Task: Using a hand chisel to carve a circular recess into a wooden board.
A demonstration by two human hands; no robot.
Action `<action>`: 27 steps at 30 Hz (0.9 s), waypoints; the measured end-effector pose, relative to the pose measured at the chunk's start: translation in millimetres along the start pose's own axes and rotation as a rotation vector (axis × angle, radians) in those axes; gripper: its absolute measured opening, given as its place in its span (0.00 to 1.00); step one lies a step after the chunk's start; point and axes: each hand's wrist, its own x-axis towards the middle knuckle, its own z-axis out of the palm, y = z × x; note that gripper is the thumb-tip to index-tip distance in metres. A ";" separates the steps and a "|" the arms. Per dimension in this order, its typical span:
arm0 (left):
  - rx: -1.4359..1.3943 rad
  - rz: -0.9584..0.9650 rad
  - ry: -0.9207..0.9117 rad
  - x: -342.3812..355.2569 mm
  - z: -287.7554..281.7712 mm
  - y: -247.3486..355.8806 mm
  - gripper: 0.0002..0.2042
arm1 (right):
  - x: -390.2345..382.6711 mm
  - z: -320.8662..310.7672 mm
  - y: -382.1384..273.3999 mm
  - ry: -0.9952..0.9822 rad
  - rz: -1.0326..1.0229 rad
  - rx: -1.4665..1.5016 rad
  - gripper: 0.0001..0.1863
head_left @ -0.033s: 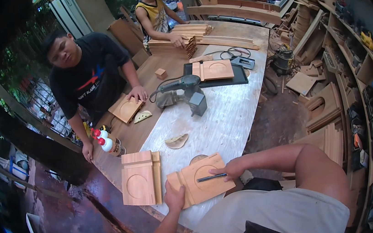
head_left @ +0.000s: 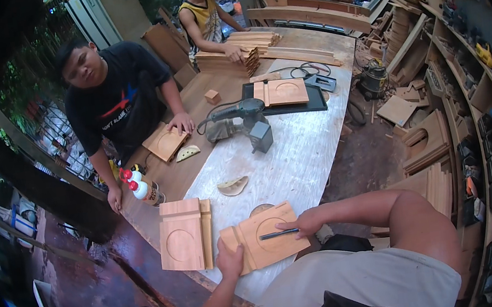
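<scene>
A light wooden board with a round recess and a groove across it lies before me at the table's near edge. My left hand is closed on its left end, thumb on top. My right hand, at the board's right end, grips a slim dark bar-like tool, which lies across the recess; its exact kind is unclear. Left of my left hand, similar grooved boards are stacked. A round disc shows partly from under the far edge of my board.
A sander with a cord stands mid-table near a curved pale piece. Glue bottles stand at the left edge. A co-worker's hand rests on another board. Behind are a black tray and stacked wood strips.
</scene>
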 end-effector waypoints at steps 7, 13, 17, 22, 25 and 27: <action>-0.041 0.010 0.021 0.1 1.4 -5.4 0.39 | -0.2 -2.5 -4.6 -0.017 0.022 -0.005 0.46; -0.084 0.053 0.034 -1.5 -0.2 1.5 0.38 | -3.6 -1.7 -5.0 0.014 0.004 -0.022 0.46; -0.074 0.073 0.040 -1.4 1.1 -1.2 0.38 | -9.8 -4.9 -10.5 0.025 0.001 -0.034 0.46; -0.096 0.072 0.043 -2.5 1.8 -5.6 0.37 | -9.3 -2.8 -10.0 0.014 -0.007 -0.026 0.45; -0.171 0.108 0.038 -0.1 7.0 -12.9 0.37 | -5.7 0.4 -2.4 0.039 -0.025 -0.002 0.45; -0.161 0.106 0.044 0.8 8.4 -17.6 0.37 | -4.3 0.0 -3.4 0.037 -0.032 -0.003 0.46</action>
